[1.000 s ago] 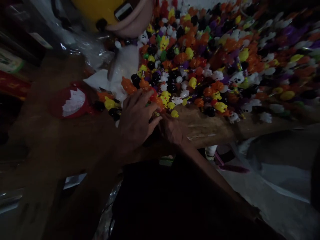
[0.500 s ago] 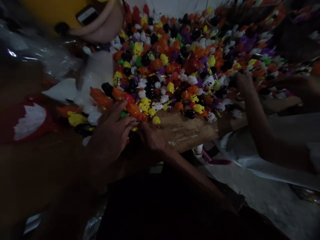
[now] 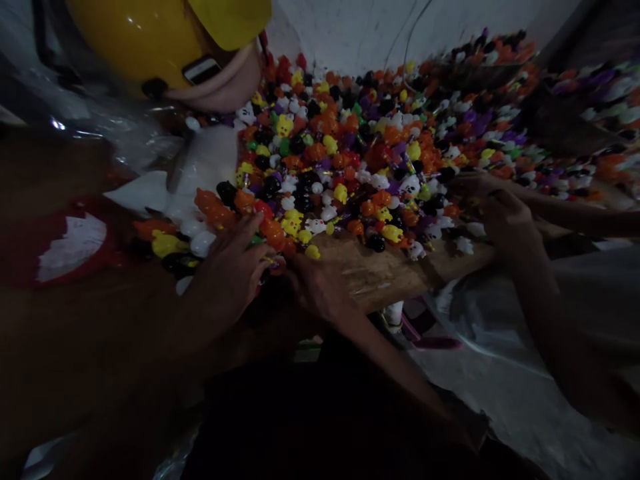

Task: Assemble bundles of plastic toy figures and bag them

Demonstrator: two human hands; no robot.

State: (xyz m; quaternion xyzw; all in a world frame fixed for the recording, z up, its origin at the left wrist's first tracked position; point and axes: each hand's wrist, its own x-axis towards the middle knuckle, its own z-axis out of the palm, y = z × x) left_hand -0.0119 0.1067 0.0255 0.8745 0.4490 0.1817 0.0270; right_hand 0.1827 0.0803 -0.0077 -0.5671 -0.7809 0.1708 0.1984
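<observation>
My left hand (image 3: 227,277) lies over a cluster of small plastic animal-shaped toys, fingers stretched out and apart. An orange toy (image 3: 273,233) and a red toy (image 3: 263,210) sit just past its fingertips. A small tube with coloured beads (image 3: 275,263) shows by the left thumb, close to my right fingers. My right hand (image 3: 320,287) is beside it at the table edge, fingers curled in; what they hold is hidden. Left of my left hand are white toys (image 3: 203,243), a yellow toy (image 3: 169,245) and dark ones. The light is dim.
A large heap of mixed toys (image 3: 345,160) covers the table (image 3: 380,273) toward the wall. A yellow and pink container (image 3: 135,40), clear plastic bags (image 3: 125,140) and a red item with white (image 3: 75,247) are at left. Another person's hands (image 3: 510,220) work at right.
The view has tilted up slightly, so everything appears lower. My hands keep nearly the same place among the toys. The other person's hands have come closer together near the heap's edge.
</observation>
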